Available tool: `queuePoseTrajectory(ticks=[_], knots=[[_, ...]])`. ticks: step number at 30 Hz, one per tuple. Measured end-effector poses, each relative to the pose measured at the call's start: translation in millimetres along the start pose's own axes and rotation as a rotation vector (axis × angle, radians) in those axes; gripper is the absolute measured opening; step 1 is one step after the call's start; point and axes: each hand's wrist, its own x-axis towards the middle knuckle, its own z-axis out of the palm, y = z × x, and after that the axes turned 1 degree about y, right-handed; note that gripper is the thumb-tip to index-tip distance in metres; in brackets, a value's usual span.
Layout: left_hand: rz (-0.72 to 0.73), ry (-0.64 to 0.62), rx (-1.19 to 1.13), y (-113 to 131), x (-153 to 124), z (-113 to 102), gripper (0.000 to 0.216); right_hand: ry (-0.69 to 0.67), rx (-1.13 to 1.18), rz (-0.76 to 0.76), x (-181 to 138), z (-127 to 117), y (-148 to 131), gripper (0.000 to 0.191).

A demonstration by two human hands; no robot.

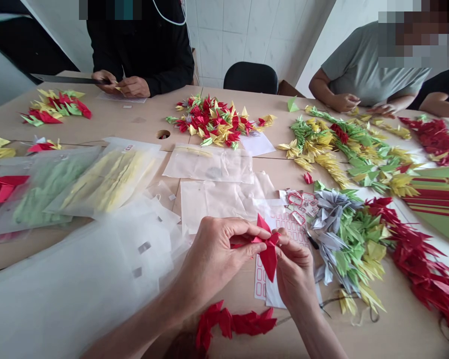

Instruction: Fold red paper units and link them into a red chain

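A folded red paper crane (pixel 268 257) is pinched between both hands above the table. My left hand (pixel 224 244) grips it from the left with thumb and fingers closed. From the right, the fingertips of my right hand (pixel 294 262) are pressed together on its other side. Below the hands, a string of red folded paper (pixel 252 323) lies near the table's front edge. Sheets of red-bordered labels (pixel 260 279) and white paper lie under and behind my right hand. Bundles of grey (pixel 329 209), green (pixel 351 229) and yellow folded paper lie to its right.
Clear plastic bags (pixel 108 184) of green and yellow paper lie at left, beside empty bags (pixel 213 199). A mixed pile of paper cranes (pixel 213 119) sits mid-table. Long red strands (pixel 419 264) run along the right. Co-workers' hands (pixel 132 86) are across the table, near a black chair (pixel 250 77).
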Motion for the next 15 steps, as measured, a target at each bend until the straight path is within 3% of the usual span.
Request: queuePoseTrajectory(ticks=[9, 15], knots=[[-0.045, -0.034, -0.092, 3.3, -1.9, 3.0, 0.016, 0.01, -0.007, -0.019, 1.0, 0.6, -2.3, 0.009], [0.03, -0.006, 0.001, 3.9, -3.2, 3.3, 0.003, -0.017, 0.008, -0.011, 0.7, 1.1, -4.2, 0.007]])
